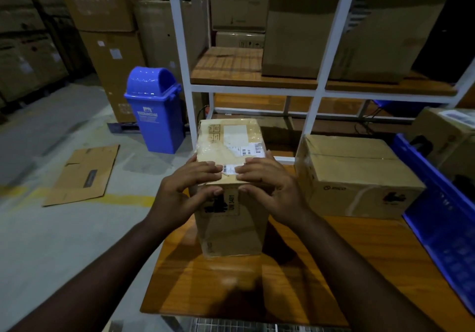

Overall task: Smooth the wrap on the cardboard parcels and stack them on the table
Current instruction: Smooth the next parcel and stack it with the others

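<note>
Two bare arms are reaching out from the bottom of the head view, over the wooden table (pixel 231 288). Both hands are resting on the near top edge of a tall cardboard parcel (pixel 231 218) that is standing upright on the table.

On the left hand (pixel 185 190), the grip is spread. Its fingers are lying long and almost flat over the top of the parcel, and the thumb is touching the front face. On the right hand (pixel 267 185), the grip is spread the same way. It looks like neither hand is pinching anything; they are just pressing down.

I think the smoothing step is going on now. Next, the hands probably need to slide flat across the top and down the sides, pushing out bumps. After that, this parcel needs lifting, maybe onto the second parcel (pixel 357 177), which is sitting on the table to the right, near but apart.

Shiny clear wrap is covering the tall parcel, and it is looking wrinkly around the white labels (pixel 241 139). Underneath, the cardboard is brown and stiff, with sharp corners. Smooth, glossy wood is showing on the table. Beside it, a blue plastic crate (pixel 442 229) is standing. Farther off, a blue bin (pixel 154 110) and a flat cardboard sheet (pixel 82 175) are sitting on the grey floor.
</note>
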A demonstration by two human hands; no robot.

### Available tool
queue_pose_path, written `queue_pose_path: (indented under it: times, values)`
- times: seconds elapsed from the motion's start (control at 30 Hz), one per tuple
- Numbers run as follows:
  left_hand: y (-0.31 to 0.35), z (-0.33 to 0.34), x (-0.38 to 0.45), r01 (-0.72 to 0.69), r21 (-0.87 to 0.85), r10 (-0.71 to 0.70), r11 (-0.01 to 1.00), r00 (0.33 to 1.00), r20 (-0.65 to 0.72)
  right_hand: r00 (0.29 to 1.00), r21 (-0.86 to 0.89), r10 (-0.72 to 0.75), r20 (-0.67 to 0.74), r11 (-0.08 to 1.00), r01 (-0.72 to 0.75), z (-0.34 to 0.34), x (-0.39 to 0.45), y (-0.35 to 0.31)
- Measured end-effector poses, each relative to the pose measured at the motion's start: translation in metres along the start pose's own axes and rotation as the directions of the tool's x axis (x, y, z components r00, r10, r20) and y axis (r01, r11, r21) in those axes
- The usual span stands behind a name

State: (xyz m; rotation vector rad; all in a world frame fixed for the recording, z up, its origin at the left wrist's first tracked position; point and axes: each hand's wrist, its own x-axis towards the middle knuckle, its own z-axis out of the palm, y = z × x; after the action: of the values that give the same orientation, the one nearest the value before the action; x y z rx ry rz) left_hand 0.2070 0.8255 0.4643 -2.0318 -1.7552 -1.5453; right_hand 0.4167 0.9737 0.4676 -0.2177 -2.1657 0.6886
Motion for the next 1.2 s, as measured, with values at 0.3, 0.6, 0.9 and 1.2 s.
queue_pose_path:
  times: [0.3,0.6,0.9,1.2]
  values:
    - [0.011,0.032,-0.053,0.334,-0.253,-0.357,0.908,0.933,-0.048,0.864,0.349,0.497,-0.083,0.827,-0.442,0.035,-0.064,-0.006]
    - [0.037,0.000,0.062,0.262,-0.261,-0.288,0.929,0.955,-0.066,0.854,0.003,0.386,-0.349,0.912,-0.411,-0.016,0.052,-0.027]
    - [0.004,0.039,0.082,0.548,-0.346,-0.546,0.762,0.830,0.111,0.805,-0.164,0.575,-0.144,0.789,-0.593,-0.004,0.064,0.015]
    - [-0.040,0.051,0.058,0.349,0.365,-0.464,0.863,0.832,0.303,0.852,-0.549,0.498,0.161,0.763,-0.341,0.026,0.052,0.046]
